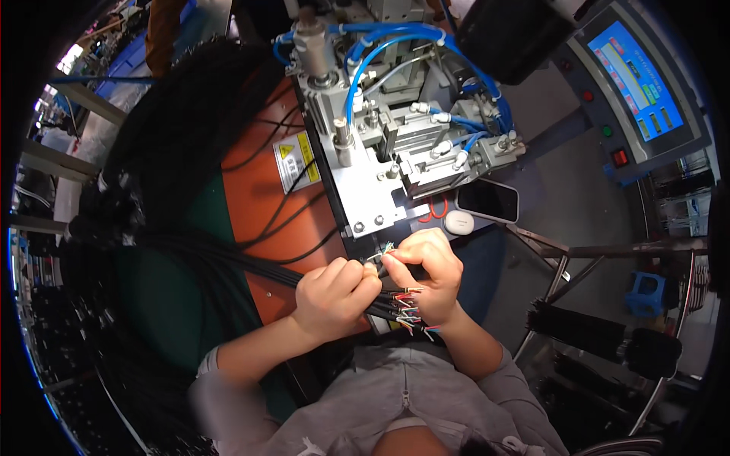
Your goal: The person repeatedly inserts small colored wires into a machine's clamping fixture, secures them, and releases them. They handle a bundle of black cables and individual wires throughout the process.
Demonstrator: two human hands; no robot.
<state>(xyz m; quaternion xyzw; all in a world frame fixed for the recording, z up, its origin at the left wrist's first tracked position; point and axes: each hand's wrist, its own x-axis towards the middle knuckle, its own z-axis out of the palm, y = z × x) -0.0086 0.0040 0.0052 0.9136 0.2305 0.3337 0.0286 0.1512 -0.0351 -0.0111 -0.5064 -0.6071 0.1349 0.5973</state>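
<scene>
My left hand (334,298) is closed around a black cable, thumb and fingers pressed near its stripped end. Beside it, my right hand (427,275) pinches the thin coloured wires (388,248) that fan out of that end. Below both hands lies a bundle of black cables (386,305), running in from the left. Their bared ends show red, white, green and blue wires (408,313) next to my right wrist. Just beyond my fingertips is the metal plate (363,199) of a bench machine. My fingers hide part of the held cable.
Pneumatic cylinders (437,171) with blue air hoses (403,32) fill the machine. A phone (488,200) and a white round case (458,222) lie right of it. A control panel with a screen (639,80) stands at the far right. Black cables (175,137) hang in a mass at left.
</scene>
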